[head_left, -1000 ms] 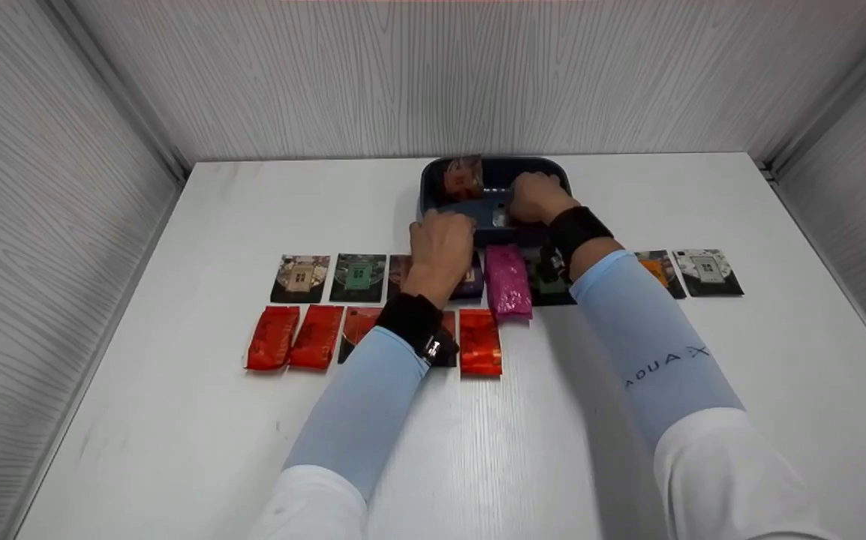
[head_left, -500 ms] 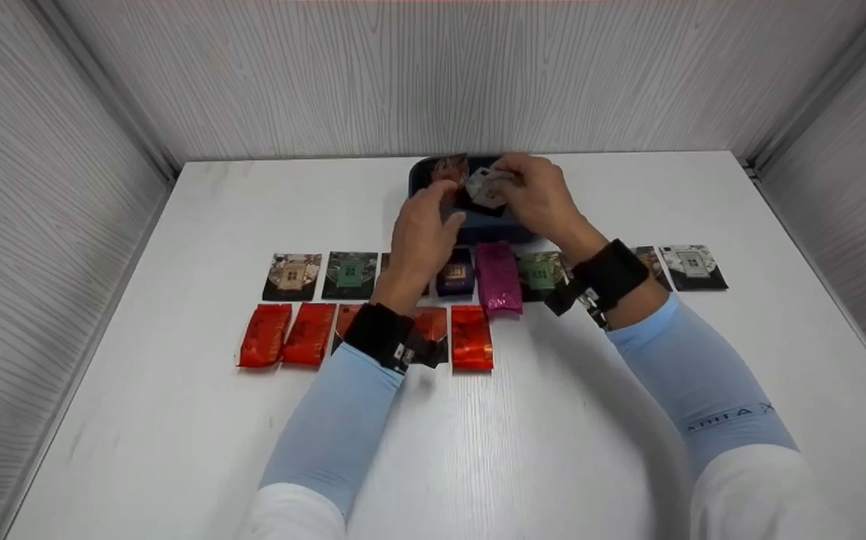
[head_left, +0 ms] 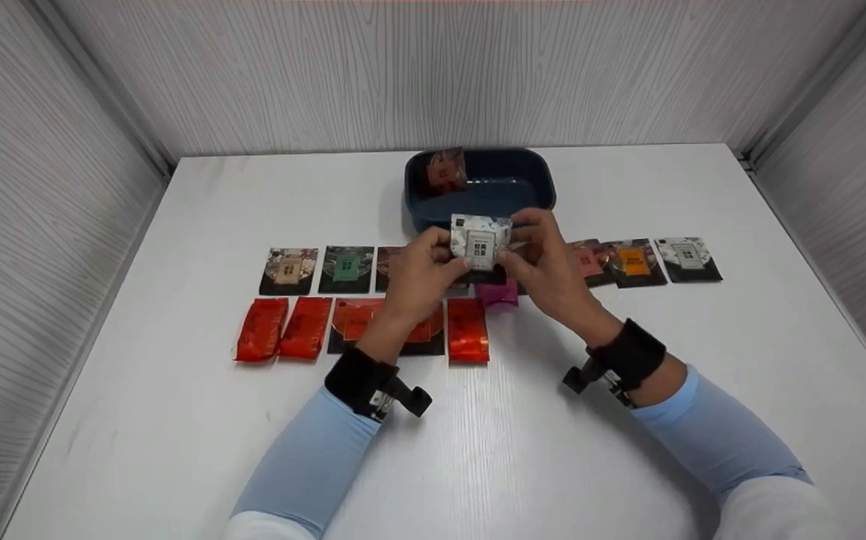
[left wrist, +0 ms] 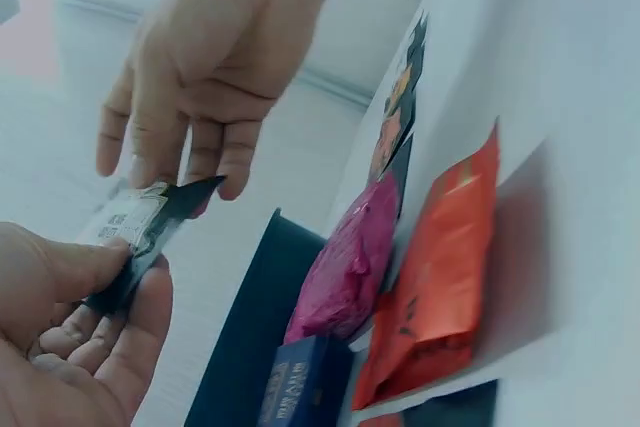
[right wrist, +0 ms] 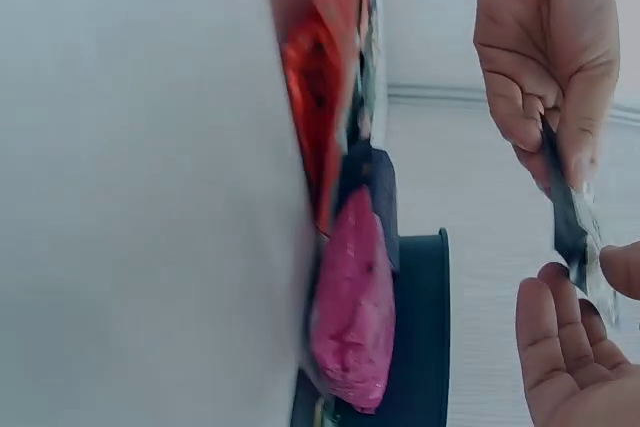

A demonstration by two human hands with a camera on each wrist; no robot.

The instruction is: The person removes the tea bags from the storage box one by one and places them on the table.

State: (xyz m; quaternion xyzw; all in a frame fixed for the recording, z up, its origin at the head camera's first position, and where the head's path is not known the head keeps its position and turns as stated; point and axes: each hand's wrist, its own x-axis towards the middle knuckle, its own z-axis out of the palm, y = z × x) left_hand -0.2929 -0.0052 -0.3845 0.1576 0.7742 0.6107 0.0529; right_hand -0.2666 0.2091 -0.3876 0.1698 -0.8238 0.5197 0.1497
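A flat square sachet (head_left: 480, 241), white with a grey label above and black along the bottom, is held up over the row in front of the bin. My left hand (head_left: 419, 281) pinches its left side, thumb on the front and fingers behind. On the opposite edge, my right hand (head_left: 549, 274) holds it between thumb and fingers. Both wrist views show the sachet edge-on, with the left thumb (left wrist: 95, 265) pressed on it. Directly below the hands lies a magenta foil packet (head_left: 499, 294), partly covered by them. A dark blue small box (left wrist: 300, 382) appears beside that packet.
A dark blue bin (head_left: 512, 202) stands at the back, with a brown-red sachet (head_left: 446, 172) leaning inside. Sachets, including a green one (head_left: 347, 268) and a white one (head_left: 688, 259), form a back row. Red foil packets (head_left: 262, 330) lie in the front row.
Both hands were in or over the bin. The right hand lifted the white-and-black sachet out, then both hands moved back toward the body, now holding it together, face up.
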